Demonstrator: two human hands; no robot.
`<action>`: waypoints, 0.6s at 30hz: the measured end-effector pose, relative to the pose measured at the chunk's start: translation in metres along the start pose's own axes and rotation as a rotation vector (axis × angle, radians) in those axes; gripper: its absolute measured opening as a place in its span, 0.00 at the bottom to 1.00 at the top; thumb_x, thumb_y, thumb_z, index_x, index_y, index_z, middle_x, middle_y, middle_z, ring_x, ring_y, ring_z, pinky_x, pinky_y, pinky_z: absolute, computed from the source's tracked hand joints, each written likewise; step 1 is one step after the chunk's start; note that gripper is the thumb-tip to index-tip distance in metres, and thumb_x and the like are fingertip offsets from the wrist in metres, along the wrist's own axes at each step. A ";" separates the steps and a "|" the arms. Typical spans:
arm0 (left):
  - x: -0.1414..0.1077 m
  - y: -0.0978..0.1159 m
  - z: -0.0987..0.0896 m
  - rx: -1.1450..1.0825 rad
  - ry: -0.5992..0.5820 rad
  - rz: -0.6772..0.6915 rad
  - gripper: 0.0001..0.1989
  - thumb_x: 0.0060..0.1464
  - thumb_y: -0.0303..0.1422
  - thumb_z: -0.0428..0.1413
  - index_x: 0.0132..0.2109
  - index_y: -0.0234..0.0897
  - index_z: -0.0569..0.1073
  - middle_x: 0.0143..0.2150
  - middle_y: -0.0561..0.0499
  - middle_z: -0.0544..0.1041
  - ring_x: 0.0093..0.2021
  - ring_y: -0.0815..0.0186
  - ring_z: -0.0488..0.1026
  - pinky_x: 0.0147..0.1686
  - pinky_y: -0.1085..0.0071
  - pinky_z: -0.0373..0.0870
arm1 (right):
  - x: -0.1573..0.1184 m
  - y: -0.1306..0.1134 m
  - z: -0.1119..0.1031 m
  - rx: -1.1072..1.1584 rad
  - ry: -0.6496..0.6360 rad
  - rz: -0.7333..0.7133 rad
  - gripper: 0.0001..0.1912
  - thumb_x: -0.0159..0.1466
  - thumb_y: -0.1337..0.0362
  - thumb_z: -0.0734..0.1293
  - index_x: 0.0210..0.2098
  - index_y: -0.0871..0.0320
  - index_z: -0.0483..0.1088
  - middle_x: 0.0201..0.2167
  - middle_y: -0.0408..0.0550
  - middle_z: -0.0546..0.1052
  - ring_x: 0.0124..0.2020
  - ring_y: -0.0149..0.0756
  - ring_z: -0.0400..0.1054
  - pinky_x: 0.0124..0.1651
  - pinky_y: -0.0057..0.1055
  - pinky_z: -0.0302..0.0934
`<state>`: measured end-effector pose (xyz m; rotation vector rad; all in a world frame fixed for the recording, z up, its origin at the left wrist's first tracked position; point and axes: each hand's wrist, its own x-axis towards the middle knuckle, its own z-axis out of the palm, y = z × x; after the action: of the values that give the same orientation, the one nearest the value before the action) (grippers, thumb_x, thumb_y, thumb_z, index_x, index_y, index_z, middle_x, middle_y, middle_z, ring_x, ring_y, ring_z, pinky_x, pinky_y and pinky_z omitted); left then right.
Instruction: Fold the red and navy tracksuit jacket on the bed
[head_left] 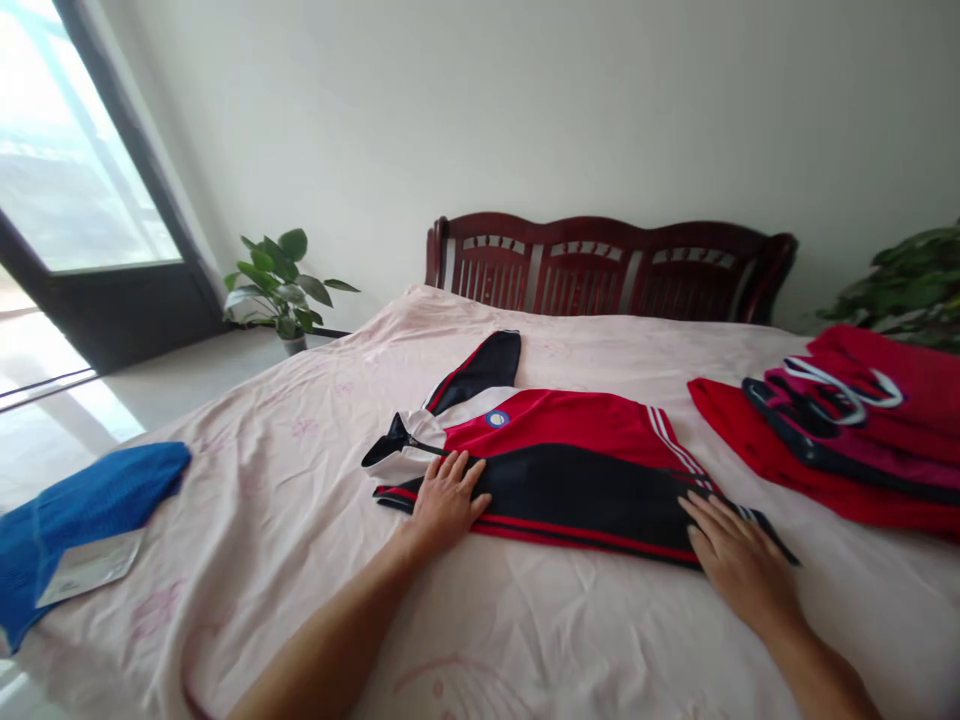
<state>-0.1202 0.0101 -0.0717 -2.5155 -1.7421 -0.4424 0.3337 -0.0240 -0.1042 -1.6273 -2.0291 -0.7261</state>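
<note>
A red, black and white zip-up track jacket [555, 420] lies on the bed with its collar toward the left. The near black sleeve is folded across the front, and the far sleeve [484, 370] stretches out toward the headboard. My left hand [448, 500] rests on the jacket near the collar and shoulder, fingers spread. Over by the striped hem and the cuff, my right hand [739, 555] presses flat on the sleeve, its fingers stretched out. Neither hand grips the cloth. A round blue badge [497, 419] shows on the chest.
Red and dark folded clothes [862, 430] are piled on the right of the pale pink bedsheet [585, 640]. At the left lie a blue cloth item [97, 500] and a pale card [91, 568]. A wooden headboard [577, 265] and a potted plant [281, 280] stand behind.
</note>
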 end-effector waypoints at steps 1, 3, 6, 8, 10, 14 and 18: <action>0.000 -0.004 -0.001 0.011 0.008 -0.039 0.28 0.65 0.48 0.48 0.69 0.46 0.62 0.71 0.44 0.61 0.71 0.50 0.55 0.68 0.48 0.52 | 0.000 0.000 0.000 0.003 -0.005 -0.003 0.25 0.67 0.58 0.53 0.56 0.55 0.71 0.56 0.51 0.76 0.59 0.49 0.68 0.55 0.50 0.62; 0.000 -0.013 -0.003 0.043 0.027 -0.130 0.28 0.64 0.47 0.48 0.67 0.44 0.64 0.70 0.44 0.63 0.70 0.48 0.56 0.68 0.47 0.51 | 0.000 0.001 0.001 0.006 -0.007 -0.008 0.24 0.66 0.59 0.53 0.55 0.54 0.72 0.56 0.51 0.76 0.58 0.49 0.68 0.55 0.50 0.63; -0.003 -0.027 -0.008 0.088 0.051 -0.272 0.27 0.64 0.47 0.49 0.66 0.44 0.67 0.69 0.42 0.64 0.70 0.45 0.56 0.67 0.44 0.50 | 0.000 0.002 0.002 0.012 0.000 -0.017 0.23 0.65 0.59 0.54 0.53 0.54 0.73 0.55 0.51 0.76 0.57 0.49 0.69 0.54 0.50 0.63; -0.005 -0.035 -0.011 0.095 0.052 -0.339 0.26 0.63 0.47 0.49 0.65 0.46 0.67 0.69 0.43 0.64 0.69 0.41 0.56 0.65 0.40 0.51 | 0.000 0.003 0.002 0.017 0.004 -0.030 0.23 0.65 0.60 0.54 0.52 0.54 0.74 0.55 0.51 0.76 0.57 0.49 0.69 0.53 0.49 0.64; -0.007 -0.040 -0.015 0.073 0.046 -0.362 0.25 0.63 0.46 0.50 0.65 0.49 0.68 0.70 0.46 0.64 0.69 0.39 0.57 0.63 0.37 0.52 | 0.001 0.005 0.002 0.022 0.005 -0.053 0.22 0.66 0.60 0.54 0.51 0.54 0.75 0.55 0.52 0.76 0.57 0.49 0.69 0.53 0.49 0.64; -0.007 -0.050 -0.024 -0.028 0.059 -0.376 0.20 0.64 0.43 0.49 0.59 0.48 0.73 0.67 0.49 0.68 0.64 0.47 0.65 0.60 0.49 0.63 | -0.001 0.008 0.003 0.022 0.008 -0.070 0.23 0.66 0.60 0.54 0.50 0.55 0.75 0.56 0.53 0.76 0.57 0.50 0.69 0.53 0.50 0.64; -0.008 -0.069 -0.034 -0.061 0.086 -0.477 0.20 0.66 0.34 0.43 0.57 0.42 0.74 0.60 0.44 0.74 0.55 0.54 0.74 0.51 0.59 0.70 | -0.002 0.010 0.007 0.046 0.024 -0.027 0.24 0.64 0.57 0.55 0.53 0.55 0.73 0.55 0.52 0.76 0.57 0.49 0.70 0.54 0.49 0.64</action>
<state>-0.1932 0.0205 -0.0494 -2.0583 -2.3185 -0.6214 0.3438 -0.0193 -0.1098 -1.5611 -2.0395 -0.6997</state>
